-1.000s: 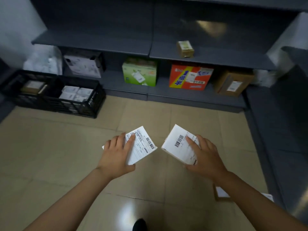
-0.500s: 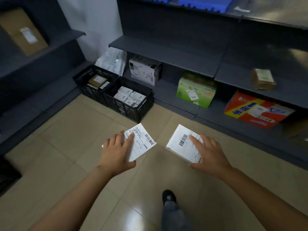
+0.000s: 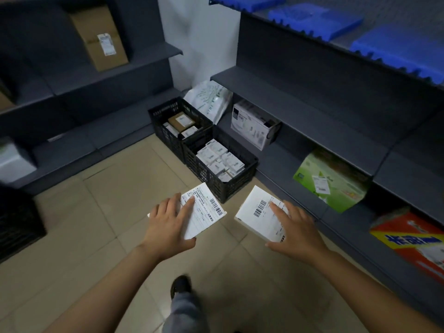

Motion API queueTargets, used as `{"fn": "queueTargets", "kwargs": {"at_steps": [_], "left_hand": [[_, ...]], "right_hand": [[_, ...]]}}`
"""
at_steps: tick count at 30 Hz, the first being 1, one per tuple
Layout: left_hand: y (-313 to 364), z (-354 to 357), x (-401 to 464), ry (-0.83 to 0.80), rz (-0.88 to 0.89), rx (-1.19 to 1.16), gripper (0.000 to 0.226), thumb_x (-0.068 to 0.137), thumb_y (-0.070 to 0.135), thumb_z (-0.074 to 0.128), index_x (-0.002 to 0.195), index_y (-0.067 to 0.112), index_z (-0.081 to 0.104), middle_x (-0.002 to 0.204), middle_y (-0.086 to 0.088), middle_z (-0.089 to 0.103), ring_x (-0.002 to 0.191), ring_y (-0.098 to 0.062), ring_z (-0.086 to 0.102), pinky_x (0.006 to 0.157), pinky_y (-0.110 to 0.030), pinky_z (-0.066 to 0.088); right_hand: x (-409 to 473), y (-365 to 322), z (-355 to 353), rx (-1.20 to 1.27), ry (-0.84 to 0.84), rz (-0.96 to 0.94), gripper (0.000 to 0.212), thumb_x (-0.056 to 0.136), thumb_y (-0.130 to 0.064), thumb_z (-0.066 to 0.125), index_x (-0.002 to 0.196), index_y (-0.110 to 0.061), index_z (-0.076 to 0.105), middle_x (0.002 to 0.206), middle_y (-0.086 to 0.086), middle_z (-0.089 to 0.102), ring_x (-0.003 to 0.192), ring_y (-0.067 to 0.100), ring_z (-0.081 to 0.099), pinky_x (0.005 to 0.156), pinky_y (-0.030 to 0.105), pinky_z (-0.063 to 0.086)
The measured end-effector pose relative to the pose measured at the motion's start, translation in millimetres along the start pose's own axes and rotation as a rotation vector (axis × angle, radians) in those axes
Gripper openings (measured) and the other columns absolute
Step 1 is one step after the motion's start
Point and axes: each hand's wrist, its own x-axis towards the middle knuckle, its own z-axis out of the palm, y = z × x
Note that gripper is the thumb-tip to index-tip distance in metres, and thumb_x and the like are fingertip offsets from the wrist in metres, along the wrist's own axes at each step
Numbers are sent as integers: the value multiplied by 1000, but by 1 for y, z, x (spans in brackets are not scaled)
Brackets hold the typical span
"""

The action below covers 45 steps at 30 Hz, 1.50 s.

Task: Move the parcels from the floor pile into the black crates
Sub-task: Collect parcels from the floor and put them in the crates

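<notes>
Each hand grips one flat white cardboard parcel with a printed barcode label. The left hand (image 3: 168,224) lies palm down, fingers spread and closed over the left parcel (image 3: 204,210). The right hand (image 3: 292,228) holds the right parcel (image 3: 258,212) the same way. Both hover over smooth tan floor tiles (image 3: 96,212), near the two black lattice crates (image 3: 216,179), which hold small boxes in the corner.

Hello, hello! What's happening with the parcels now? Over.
Left hand holds one white parcel, right hand another. Crates just ahead, part-filled. Floor between clear.
</notes>
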Motion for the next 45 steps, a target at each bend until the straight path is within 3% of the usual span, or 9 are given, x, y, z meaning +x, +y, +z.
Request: {"fn": "queueTargets", "kwargs": {"at_steps": [6, 13, 22, 26, 30, 35, 40, 43, 45], "left_hand": [[-97, 1, 78, -3, -66, -63, 96, 55, 69, 51, 135, 16, 43, 129, -20, 50, 103, -38, 53, 81, -49, 50], [-185, -17, 186, -44, 48, -13, 98, 53, 67, 51, 135, 16, 45, 131, -21, 50, 106, -40, 53, 84, -49, 47], [-235, -19, 350, -114, 154, 77, 96, 54, 67, 52, 134, 14, 49, 129, -21, 51, 104, -39, 54, 83, -49, 47], [-251, -29, 416, -166, 161, 133, 98, 52, 69, 53, 133, 13, 51, 128, -21, 53, 103, -39, 57, 82, -49, 49], [-267, -46, 479, -144, 214, 154, 99, 53, 70, 54, 134, 13, 50, 129, -21, 53, 105, -39, 56, 82, -50, 49], [-291, -49, 564, -154, 306, 174, 106, 55, 77, 53, 142, 19, 38, 138, -20, 47, 116, -37, 49, 91, -51, 46], [-317, -31, 653, -247, 483, 160, 105, 52, 75, 58, 142, 23, 38, 141, -17, 46, 118, -37, 52, 92, -53, 45], [-335, -20, 703, -288, 622, 160, 102, 48, 72, 61, 134, 22, 43, 130, -16, 54, 106, -37, 60, 79, -51, 52], [-347, -18, 728, -337, 680, 170, 98, 48, 74, 54, 130, 20, 44, 124, -16, 58, 100, -36, 62, 73, -50, 54]], "right_hand": [[116, -46, -15, 9, -53, -22, 103, 74, -63, 64, 151, -36, 3, 155, 1, 10, 140, 23, 12, 112, 35, 16], [223, -79, -23, 32, -102, 17, 105, 73, -65, 65, 151, -37, 2, 156, 2, 9, 141, 22, 9, 114, 34, 11], [380, -59, -47, 89, -127, 40, 111, 67, -76, 57, 148, -41, -10, 159, 3, 0, 144, 25, 9, 117, 43, 18], [431, -47, -67, 60, -172, -10, 107, 75, -66, 62, 152, -33, -5, 158, 1, 1, 142, 24, 11, 114, 36, 17], [480, -38, -92, 16, -169, -19, 113, 62, -80, 44, 151, -33, -9, 158, 2, 2, 143, 24, 9, 115, 35, 11], [539, -35, -99, 22, -134, 61, 108, 75, -65, 62, 151, -32, -6, 157, 2, 2, 143, 24, 8, 116, 34, 8], [579, -43, -83, 53, -151, 259, 112, 68, -67, 64, 153, -29, 3, 156, 11, 16, 140, 30, 18, 115, 41, 17], [595, -54, -69, 30, -183, 427, 115, 45, -76, 60, 144, -21, 34, 131, 20, 54, 116, 35, 48, 92, 49, 48], [600, -62, -49, 96, -248, 548, 115, 39, -77, 60, 137, -20, 40, 122, 20, 60, 102, 35, 62, 82, 47, 55]]}}
